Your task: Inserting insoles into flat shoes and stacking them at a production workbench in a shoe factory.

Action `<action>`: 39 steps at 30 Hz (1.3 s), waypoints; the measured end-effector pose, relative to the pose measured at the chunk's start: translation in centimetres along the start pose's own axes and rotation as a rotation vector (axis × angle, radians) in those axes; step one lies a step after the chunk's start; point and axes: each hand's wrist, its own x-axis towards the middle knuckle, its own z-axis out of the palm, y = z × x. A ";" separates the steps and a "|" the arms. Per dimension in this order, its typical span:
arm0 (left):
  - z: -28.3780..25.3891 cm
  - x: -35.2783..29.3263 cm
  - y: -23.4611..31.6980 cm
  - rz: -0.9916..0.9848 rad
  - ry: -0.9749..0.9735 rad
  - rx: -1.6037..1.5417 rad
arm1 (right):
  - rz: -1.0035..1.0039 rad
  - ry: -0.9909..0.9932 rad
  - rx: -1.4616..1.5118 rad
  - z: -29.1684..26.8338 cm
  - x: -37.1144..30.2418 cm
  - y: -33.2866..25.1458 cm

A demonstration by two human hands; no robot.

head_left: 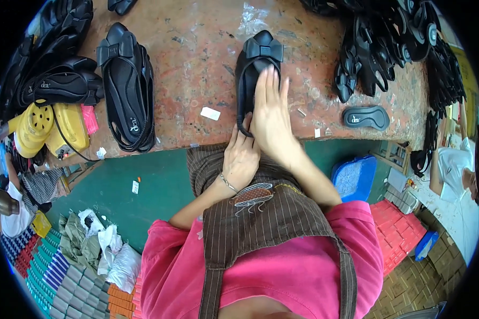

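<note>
A black flat shoe (263,49) with a bow on its pointed toe lies at the table's near edge, toe away from me. My right hand (273,109) is laid flat over its inside, fingers stretched toward the toe. At the heel, my left hand (241,158) holds the back rim and strap with its fingertips. The palm covers much of the footbed. To the right of the shoe lies a loose dark insole (365,118) with a pale printed mark. Left of it stands a pair of matching black shoes (126,90), set close together.
More black shoes (61,85) are piled at the far left, beside yellow clog-like shoes (35,127). Black strappy shoes (370,53) heap up at the right. A white label (210,113) lies on the worn table (191,64). A blue bin (355,178) stands below on the right.
</note>
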 end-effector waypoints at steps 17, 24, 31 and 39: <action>0.4 0.1 -0.5 -0.009 -0.065 0.078 | -0.026 0.220 -0.388 3.0 2.9 1.2; -2.7 1.5 1.0 0.085 0.026 0.089 | -0.148 0.119 -0.042 1.9 4.8 3.1; -8.5 4.0 -2.0 -0.457 0.313 -0.274 | 0.187 0.373 -0.117 -9.1 -7.4 14.2; -6.3 6.8 -10.0 -0.251 0.051 -0.470 | 0.429 0.055 -0.300 -10.7 -12.3 23.6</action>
